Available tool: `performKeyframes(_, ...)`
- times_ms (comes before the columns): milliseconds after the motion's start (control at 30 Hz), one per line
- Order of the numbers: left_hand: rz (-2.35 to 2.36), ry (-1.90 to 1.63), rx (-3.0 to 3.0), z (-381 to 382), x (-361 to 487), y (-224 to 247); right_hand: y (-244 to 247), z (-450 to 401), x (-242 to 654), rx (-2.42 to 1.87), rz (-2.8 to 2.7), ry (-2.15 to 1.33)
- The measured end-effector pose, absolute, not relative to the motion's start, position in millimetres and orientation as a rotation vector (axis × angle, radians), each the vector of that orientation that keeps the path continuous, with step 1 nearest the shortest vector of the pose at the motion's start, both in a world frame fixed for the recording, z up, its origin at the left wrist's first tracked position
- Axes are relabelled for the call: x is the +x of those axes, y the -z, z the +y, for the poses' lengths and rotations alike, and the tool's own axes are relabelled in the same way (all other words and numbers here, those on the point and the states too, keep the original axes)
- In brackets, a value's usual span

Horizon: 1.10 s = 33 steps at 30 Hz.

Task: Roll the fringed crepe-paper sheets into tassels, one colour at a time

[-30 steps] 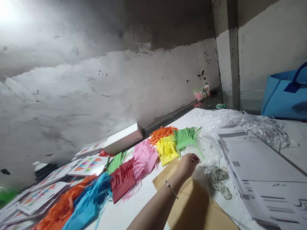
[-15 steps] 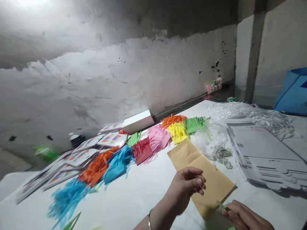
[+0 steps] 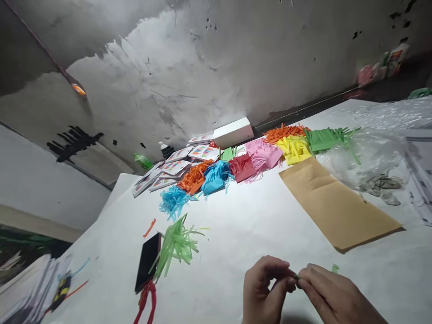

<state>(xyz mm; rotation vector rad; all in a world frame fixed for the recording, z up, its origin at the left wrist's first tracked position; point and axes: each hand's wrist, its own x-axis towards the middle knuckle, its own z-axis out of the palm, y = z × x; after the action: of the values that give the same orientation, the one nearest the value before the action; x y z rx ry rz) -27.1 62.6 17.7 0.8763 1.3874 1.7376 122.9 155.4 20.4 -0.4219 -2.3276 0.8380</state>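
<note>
My left hand (image 3: 266, 288) and my right hand (image 3: 332, 290) meet near the bottom of the view, fingertips almost touching. Both are closed in a pinch on a small green paper strip (image 3: 297, 280), of which only a dark green bit shows between them. A piece of light green paper (image 3: 335, 268) peeks out behind my right hand. Farther up lies a flat brown envelope (image 3: 344, 202). To the left, a bunch of light green paper strips (image 3: 178, 243) rests against a black phone (image 3: 148, 261) with a red strap (image 3: 148, 299).
Fringed paper bundles, such as blue (image 3: 216, 177), red (image 3: 242, 168), pink (image 3: 265, 155) and yellow (image 3: 294, 149), line the far side. Behind them are a white box (image 3: 233, 132) and printed packs (image 3: 175, 167). Clear plastic (image 3: 367, 155) lies right; stacked papers (image 3: 30, 288) stand lower left.
My view has swung left, bringing the phone and light green strips into sight. My hands have come together, and my left hand now pinches at the green strip that my right hand held.
</note>
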Motion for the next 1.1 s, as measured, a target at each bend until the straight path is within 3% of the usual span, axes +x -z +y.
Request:
performKeyframes(167, 1.566, -1.598, 1.458, 48, -44, -8, -27, 150, 120, -0.404, -2.529, -0.808)
performKeyframes(400, 1.708, -1.46, 1.887, 42, -54, -5, -33, 151, 123, -0.51, -2.423, -1.223)
performKeyframes(800, 1.677, -1.411, 1.82, 35, -49, -5, -13, 141, 122, -0.435, -2.592, -0.956)
performKeyframes(1100, 1.62, -1.204, 0.941, 35, -51, -32, -5, 141, 122, -0.403, -2.49, -1.105)
